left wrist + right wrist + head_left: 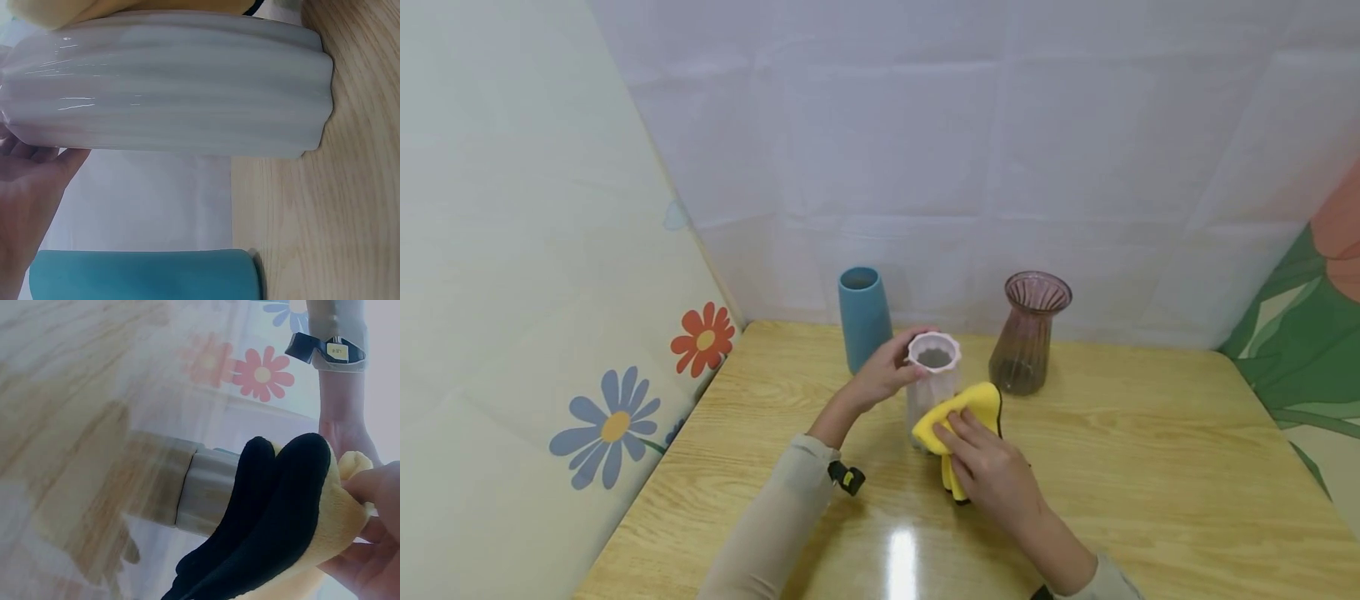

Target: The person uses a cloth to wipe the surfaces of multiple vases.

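Observation:
A pale pinkish-white fluted vase (931,387) with a scalloped rim stands upright on the wooden table (1150,467). My left hand (883,372) grips it near the rim, thumb on the near side. My right hand (996,475) holds a folded yellow cloth (979,402) against the vase's front right side. Dark fabric shows on the cloth (275,512) in the right wrist view, hiding much of the vase. From the left wrist, the glossy ribbed side of the vase (175,87) is seen, the cloth touching it along the top of the picture.
Behind my left hand stands a matte blue vase (863,321). A purple ribbed glass vase (1026,337) with a flared mouth stands at the back right. A white sheet (880,150) hangs behind the table, and flower-printed panels (490,292) flank it.

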`<action>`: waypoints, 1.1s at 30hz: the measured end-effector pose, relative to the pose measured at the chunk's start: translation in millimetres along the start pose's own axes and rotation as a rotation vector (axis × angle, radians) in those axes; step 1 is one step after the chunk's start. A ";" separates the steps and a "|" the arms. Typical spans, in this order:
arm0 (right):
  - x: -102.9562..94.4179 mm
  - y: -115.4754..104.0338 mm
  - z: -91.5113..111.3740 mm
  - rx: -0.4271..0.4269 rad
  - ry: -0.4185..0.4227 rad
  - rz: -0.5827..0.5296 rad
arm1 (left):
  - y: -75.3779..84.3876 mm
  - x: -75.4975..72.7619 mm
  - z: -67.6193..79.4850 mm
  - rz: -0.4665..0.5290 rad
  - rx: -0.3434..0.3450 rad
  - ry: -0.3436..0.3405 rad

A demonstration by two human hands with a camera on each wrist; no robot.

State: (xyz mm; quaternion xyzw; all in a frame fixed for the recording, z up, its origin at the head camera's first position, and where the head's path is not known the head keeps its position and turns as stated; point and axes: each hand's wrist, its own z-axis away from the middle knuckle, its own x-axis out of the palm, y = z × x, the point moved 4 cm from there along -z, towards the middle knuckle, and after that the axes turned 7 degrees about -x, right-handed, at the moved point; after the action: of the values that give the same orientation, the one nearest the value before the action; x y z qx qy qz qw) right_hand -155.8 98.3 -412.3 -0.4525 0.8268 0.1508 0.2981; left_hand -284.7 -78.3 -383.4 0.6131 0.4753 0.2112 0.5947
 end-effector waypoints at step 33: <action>-22.2 16.8 4.7 0.109 -0.091 -0.085 | -0.7 -5.8 -1.9 0.240 -0.048 -0.158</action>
State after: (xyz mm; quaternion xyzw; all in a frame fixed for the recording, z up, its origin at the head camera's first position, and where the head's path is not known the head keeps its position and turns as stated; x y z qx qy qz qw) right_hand -159.0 124.5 -402.3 -0.4629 0.7994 0.1132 0.3659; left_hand -289.2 -82.2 -381.9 0.6657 0.3451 0.2435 0.6152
